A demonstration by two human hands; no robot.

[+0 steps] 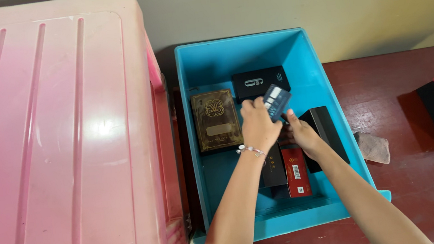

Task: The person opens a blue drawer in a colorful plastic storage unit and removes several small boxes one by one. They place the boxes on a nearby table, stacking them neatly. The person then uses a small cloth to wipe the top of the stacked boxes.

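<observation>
Hands working inside blue bin (299, 66) at counter's back edge: left hand (258, 125) clamping small dark box (277, 100), right hand (302, 133) closing on black box (325, 127). Several boxes already lying inside; sorting looking mid-way.

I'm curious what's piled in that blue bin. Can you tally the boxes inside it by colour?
In the blue bin:
Black boxes: 3
Brown and gold box: 1
Red box: 1
Dark blue box, held by the left hand: 1
Total: 6

More may lie hidden under the right hand.
</observation>
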